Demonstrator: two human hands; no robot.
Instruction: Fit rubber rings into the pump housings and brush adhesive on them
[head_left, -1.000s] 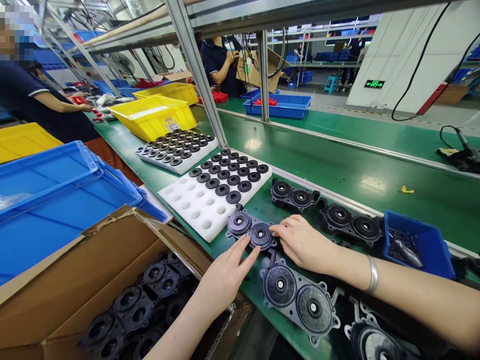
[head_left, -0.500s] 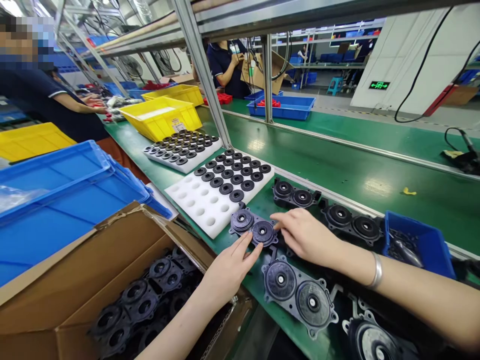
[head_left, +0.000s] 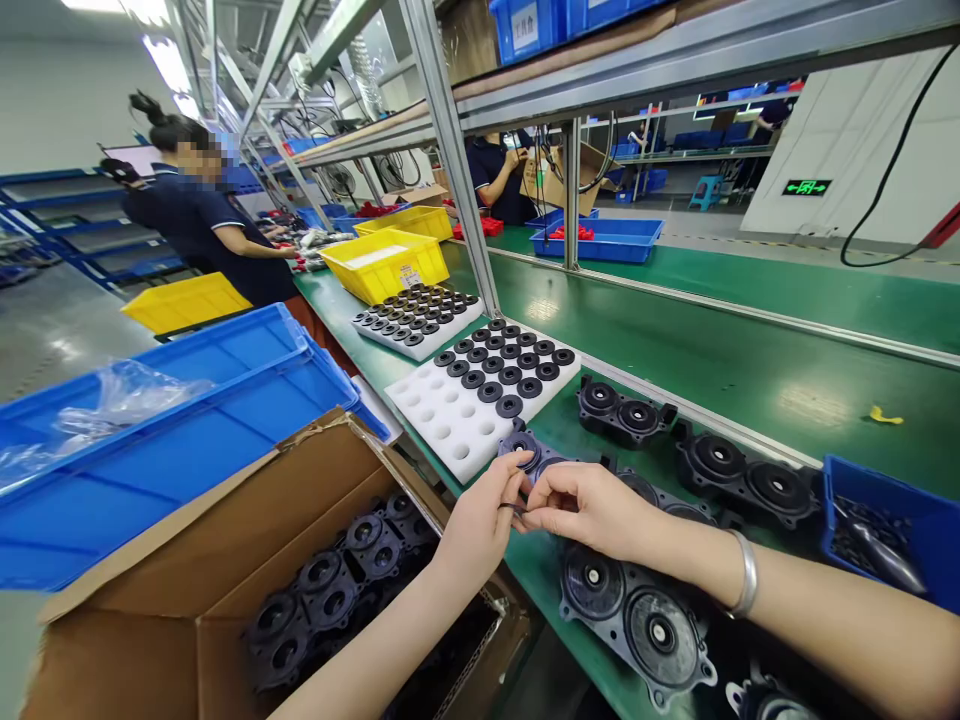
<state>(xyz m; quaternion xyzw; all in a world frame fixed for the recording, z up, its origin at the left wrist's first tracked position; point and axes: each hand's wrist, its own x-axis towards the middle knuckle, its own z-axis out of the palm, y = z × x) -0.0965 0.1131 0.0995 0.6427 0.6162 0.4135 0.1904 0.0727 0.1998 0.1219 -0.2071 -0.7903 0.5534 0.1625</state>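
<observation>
My left hand (head_left: 480, 515) and my right hand (head_left: 592, 508) meet over the green bench, fingertips pinched together. Between them shows a small thin black part (head_left: 513, 508), mostly hidden by the fingers. Just beyond and partly under the hands lies a black two-ring housing (head_left: 519, 443). More of these housings lie around my right hand: one behind it (head_left: 624, 412), one to the right (head_left: 750, 478) and one nearer me (head_left: 637, 615). A white foam tray (head_left: 424, 410) holds rows of black discs (head_left: 510, 375), with bare holes along its left side.
A cardboard box (head_left: 150, 560) of black housings stands at the lower left, beside blue crates (head_left: 247, 385). At right, a blue bin (head_left: 829, 530) holds small black parts. A metal post (head_left: 454, 150) rises behind the trays. Co-workers (head_left: 217, 230) stand farther off.
Both hands have left the housing's rings and come together nearer me, pinching a small black part. The view has swung left and up.
</observation>
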